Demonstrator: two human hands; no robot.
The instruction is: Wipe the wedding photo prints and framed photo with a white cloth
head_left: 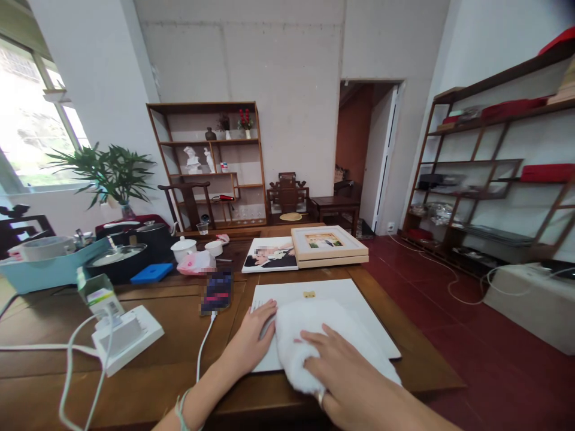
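A flat white panel (345, 290) with a small gold-coloured metal plate (309, 294) near its far edge lies on the wooden table. My left hand (257, 336) rests flat on the panel's left side, its fingers stretched out and holding nothing. A fluffy white cloth (287, 335) is bunched on the panel's middle and near right part. My right hand (336, 362) grips and presses this cloth, with a ring on one finger. Its thumb is partly hidden. Just behind the panel are a printed photo panel (269, 254) and stacked light-wood picture frames (332, 254).
Left of the panel lies a phone (217, 291) on a white charging cable (201, 353). Farther left are a white power strip (135, 338), a blue box (151, 273), a pan (119, 263) and a white teapot (183, 246). The table's right edge drops to a red floor (431, 299).
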